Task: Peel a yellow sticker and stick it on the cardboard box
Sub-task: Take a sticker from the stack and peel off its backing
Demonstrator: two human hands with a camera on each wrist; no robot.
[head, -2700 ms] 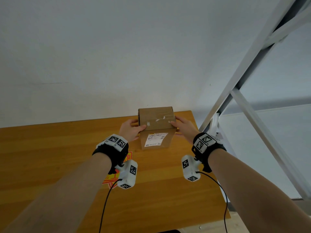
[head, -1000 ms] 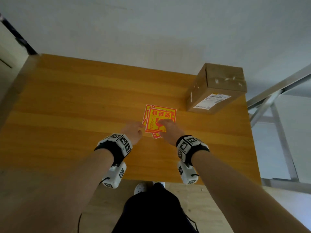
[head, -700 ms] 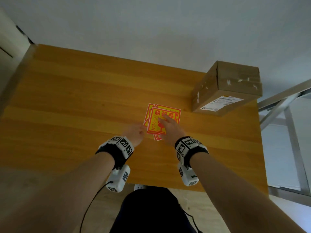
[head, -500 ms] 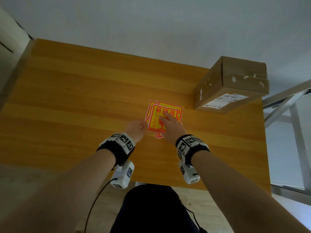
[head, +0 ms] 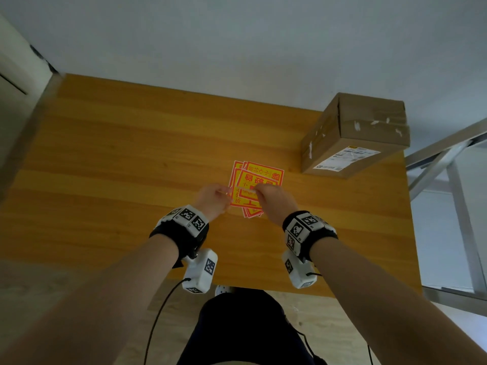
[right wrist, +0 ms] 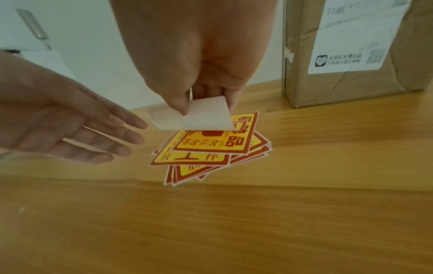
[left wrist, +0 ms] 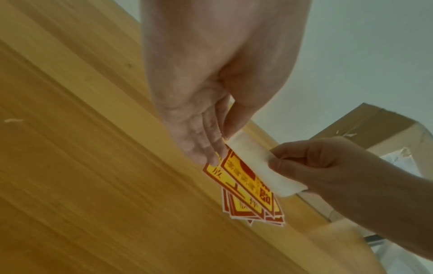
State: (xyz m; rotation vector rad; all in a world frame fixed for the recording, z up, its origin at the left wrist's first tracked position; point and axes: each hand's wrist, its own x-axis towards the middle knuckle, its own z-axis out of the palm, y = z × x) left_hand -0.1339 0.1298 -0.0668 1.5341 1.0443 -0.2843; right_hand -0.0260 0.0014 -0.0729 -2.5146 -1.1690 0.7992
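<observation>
Yellow sticker (right wrist: 218, 144) is pinched at its curled edge by the right hand (right wrist: 199, 61); with the left hand (right wrist: 58, 118) held open, the pile (right wrist: 187, 172) could be dragged along.

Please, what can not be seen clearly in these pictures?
Head view: the right hand hides its pinch on the sticker.
Right wrist view: the top edge cuts off the cardboard box; small print on its label is blurred.
All views: overlap hides the count in the sticker stack.

— Right hand (left wrist: 328, 166) pinches the yellow sticker (left wrist: 254, 162), white underside curling up off the stack (left wrist: 243, 209)!
— Left hand (left wrist: 199, 89) flat, straight fingertips pressing that stack; cardboard box (left wrist: 374, 126) sits behind.
</observation>
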